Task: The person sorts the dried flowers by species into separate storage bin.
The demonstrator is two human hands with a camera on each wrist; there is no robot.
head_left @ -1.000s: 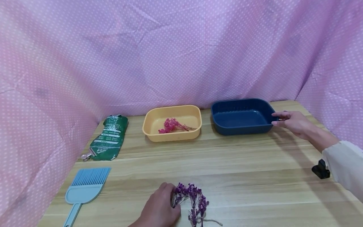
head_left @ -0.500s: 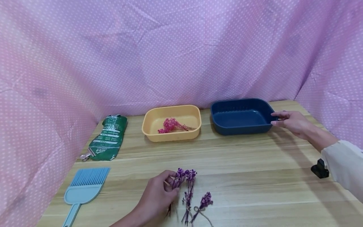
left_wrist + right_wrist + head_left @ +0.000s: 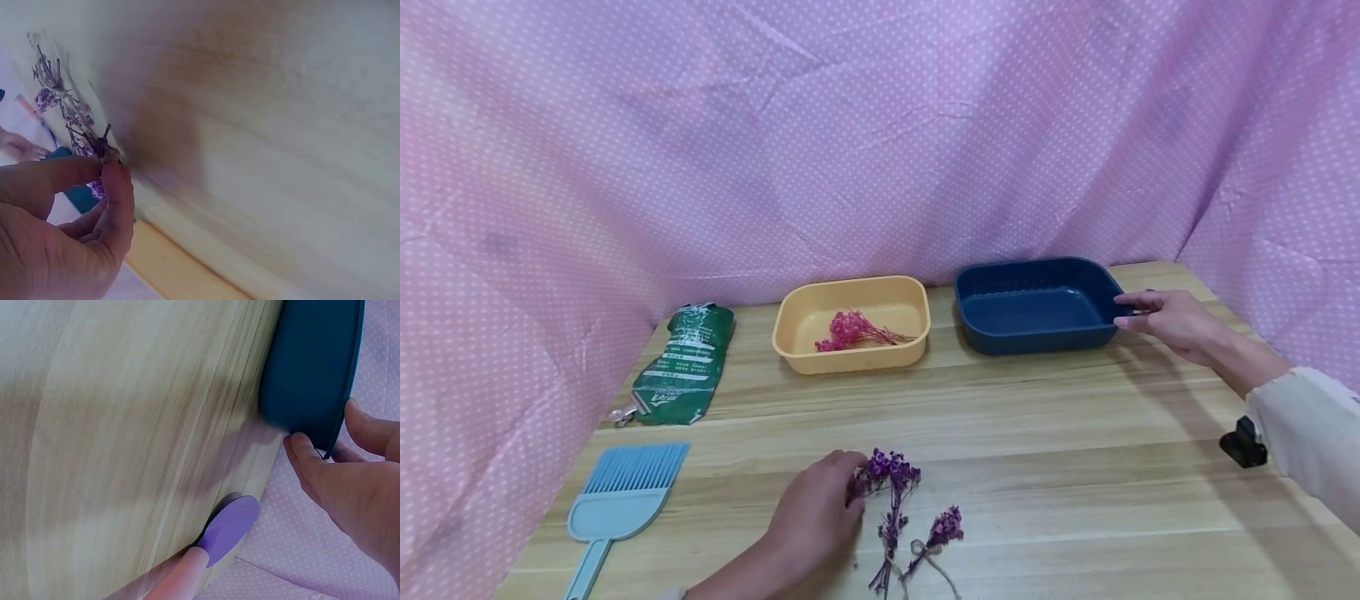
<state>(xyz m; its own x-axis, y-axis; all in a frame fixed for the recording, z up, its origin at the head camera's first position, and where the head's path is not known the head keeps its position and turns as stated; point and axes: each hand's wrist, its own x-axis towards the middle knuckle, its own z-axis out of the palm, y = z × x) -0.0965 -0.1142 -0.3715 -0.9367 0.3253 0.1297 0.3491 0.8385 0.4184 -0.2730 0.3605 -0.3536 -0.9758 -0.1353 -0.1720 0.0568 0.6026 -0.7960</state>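
While the pink, white-dotted cloth curtain (image 3: 865, 150) hung beyond both hands, the pale wood-grain worktop (image 3: 1037, 433) spread beneath them. Just left of the right hand (image 3: 1176, 323) sat the dark-blue rectangular tray (image 3: 1033, 310), its near end pinched between thumb and fingers, much as a second earlier. Ahead of the left hand (image 3: 820, 508) stood the rounded, cream-yellow tray (image 3: 857, 362); off to that hand's left lay the crumpled green plastic bag (image 3: 685, 367) and, closer, the light-blue plastic brush (image 3: 619, 510). Well ahead of the same hand, inside the yellow tray, rested the dried pink flower bunch (image 3: 853, 329).

The change lay among the smallest things. The left hand had edged forward over the last second, thumb and fingertip now pinching a thin-stemmed dried purple sprig (image 3: 103, 147). Just right of it lay a second purple sprig (image 3: 893, 500); farther right, a twine-tied purple sprig (image 3: 943, 527) had come apart from the others. That suggested the sprigs were being separated; no purple showed in either tray.
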